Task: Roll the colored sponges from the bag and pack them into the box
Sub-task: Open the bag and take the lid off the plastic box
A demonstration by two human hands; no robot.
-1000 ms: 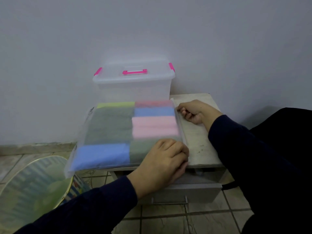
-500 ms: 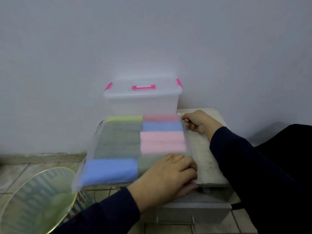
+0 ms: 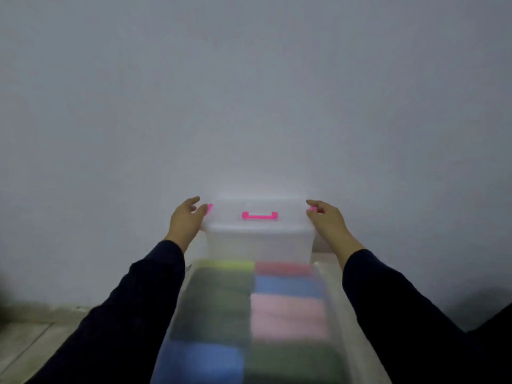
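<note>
A clear plastic box (image 3: 259,242) with its lid on, a pink handle (image 3: 259,216) and pink side latches stands against the wall. My left hand (image 3: 186,221) is at the box's left end, fingertips curled onto the left latch (image 3: 209,208). At the right end, my right hand (image 3: 327,221) has its fingers hooked over the right latch (image 3: 312,208). In front of the box lies the clear bag (image 3: 329,275) of flat colored sponges (image 3: 288,314): green, blue, pink, red and yellow. The bag is blurred and neither hand touches it.
The box and bag sit on a small pale table (image 3: 357,322) against a plain grey wall. Tiled floor (image 3: 25,339) shows at the lower left. My dark sleeves flank the bag on both sides.
Both hands left the bag and rose to the two ends of the box lid. The camera tilted up, so the drawer and the basket at the lower left dropped out of view.
</note>
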